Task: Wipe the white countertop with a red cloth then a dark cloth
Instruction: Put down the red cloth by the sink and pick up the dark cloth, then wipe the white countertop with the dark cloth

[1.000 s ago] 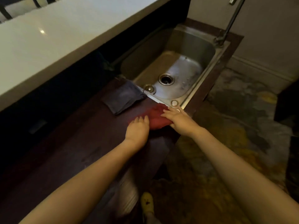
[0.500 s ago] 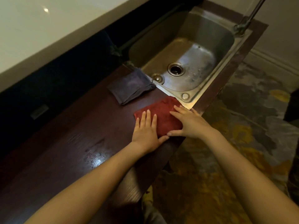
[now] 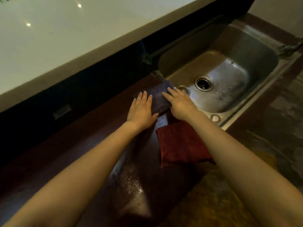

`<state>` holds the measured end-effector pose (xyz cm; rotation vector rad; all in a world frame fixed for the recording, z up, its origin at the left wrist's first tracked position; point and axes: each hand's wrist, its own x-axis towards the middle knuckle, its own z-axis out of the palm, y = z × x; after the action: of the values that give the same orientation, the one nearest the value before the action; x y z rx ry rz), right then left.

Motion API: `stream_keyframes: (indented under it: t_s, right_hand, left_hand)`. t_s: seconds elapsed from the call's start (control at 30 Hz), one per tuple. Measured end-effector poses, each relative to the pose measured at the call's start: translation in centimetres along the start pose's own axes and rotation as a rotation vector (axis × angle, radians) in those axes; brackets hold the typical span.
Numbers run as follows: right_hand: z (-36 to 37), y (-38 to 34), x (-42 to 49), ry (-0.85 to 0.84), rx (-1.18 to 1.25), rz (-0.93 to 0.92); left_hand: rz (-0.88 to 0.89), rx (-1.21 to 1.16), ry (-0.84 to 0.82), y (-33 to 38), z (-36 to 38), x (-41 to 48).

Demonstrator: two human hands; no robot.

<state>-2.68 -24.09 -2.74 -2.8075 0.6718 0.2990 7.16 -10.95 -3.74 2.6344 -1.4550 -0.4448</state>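
Note:
A folded dark cloth (image 3: 158, 97) lies on the dark wooden worktop (image 3: 68, 153) beside the sink's left rim. My left hand (image 3: 142, 110) rests flat on its left side, fingers together and stretched out. My right hand (image 3: 180, 102) lies flat on its right side, fingers reaching over the cloth's far edge. The folded red cloth (image 3: 182, 143) lies nearer to me on the worktop, partly under my right forearm, with no hand on it. The white countertop (image 3: 65, 30) runs higher up across the top left.
A steel sink (image 3: 246, 51) with a round drain (image 3: 203, 83) sits to the right of the cloths. A tap base (image 3: 290, 48) shows at the far right rim. The worktop's front edge drops to a patterned floor (image 3: 278, 145) on the right.
Both hands have left the red cloth and moved away from me onto the dark cloth. The red cloth stays flat near the worktop's front edge. The camera has moved closer.

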Motion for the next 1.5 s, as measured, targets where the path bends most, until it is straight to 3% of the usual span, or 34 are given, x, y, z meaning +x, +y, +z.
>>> stream_keyframes:
  t_s: [0.1, 0.3, 0.53, 0.73, 1.0, 1.5]
  right_hand:
    - [0.2, 0.3, 1.4, -0.109, -0.031, -0.055]
    - [1.0, 0.4, 1.5, 0.055, 0.013, -0.050]
    - [2.4, -0.2, 1.4, 0.171, 0.027, 0.004]
    - [0.5, -1.5, 0.1, 0.253, 0.137, 0.047]
    - [-5.3, -8.4, -2.0, 0.220, 0.106, -0.179]
    - [-19.1, -30.6, -8.0, -0.018, 0.107, -0.687]
  left_hand:
    - [0.015, 0.024, -0.046, -0.4, 1.2, 0.3]
    - [0.016, 0.126, 0.101, -0.3, 2.1, 0.6]
    - [0.058, 0.197, 0.112, -0.4, 1.1, 0.6]
    - [0.033, 0.119, 0.146, -1.1, -1.9, -1.1]
    - [-0.034, 0.052, 0.255, -5.2, -7.7, -7.9]
    - [-0.230, -0.004, 0.339, -16.6, -23.0, -29.0]
